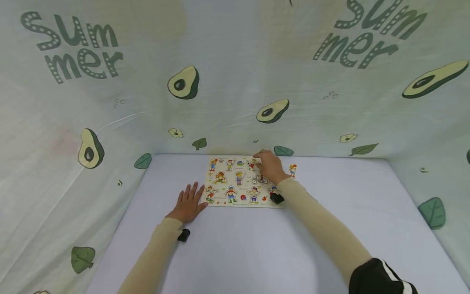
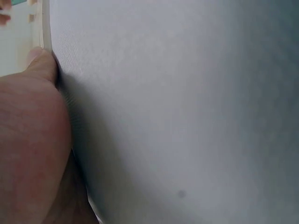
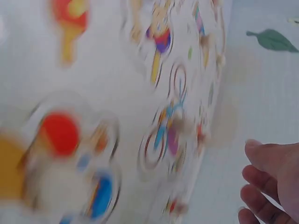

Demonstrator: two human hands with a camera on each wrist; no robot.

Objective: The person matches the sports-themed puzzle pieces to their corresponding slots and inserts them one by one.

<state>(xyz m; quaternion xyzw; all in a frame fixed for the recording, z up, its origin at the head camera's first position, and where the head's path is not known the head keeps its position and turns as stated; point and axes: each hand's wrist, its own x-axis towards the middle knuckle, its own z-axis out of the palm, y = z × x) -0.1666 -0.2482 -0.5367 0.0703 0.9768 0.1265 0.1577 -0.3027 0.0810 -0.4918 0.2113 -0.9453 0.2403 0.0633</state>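
Note:
A flat cream puzzle board (image 1: 230, 190) with cut-out figures of children at sports lies near the table's back edge. My left hand (image 1: 188, 204) rests beside its left side, fingers spread, the thumb touching the lower left corner. In the left wrist view that thumb (image 2: 42, 65) lies against the board's edge. Over the upper right part of the board is my right hand (image 1: 271, 166), thumb and forefinger apart near a figure piece (image 1: 251, 164). Nothing shows between the bent fingers (image 3: 254, 198) in the right wrist view. A bicycle rider piece (image 1: 260, 179) sits just below that hand.
A loose figure piece (image 1: 292, 170) lies on the white table (image 1: 242, 249) to the right of the board, close to the right wrist. Behind the table hangs a pale cloth (image 1: 224, 81) printed with avocados, leaves and lettering.

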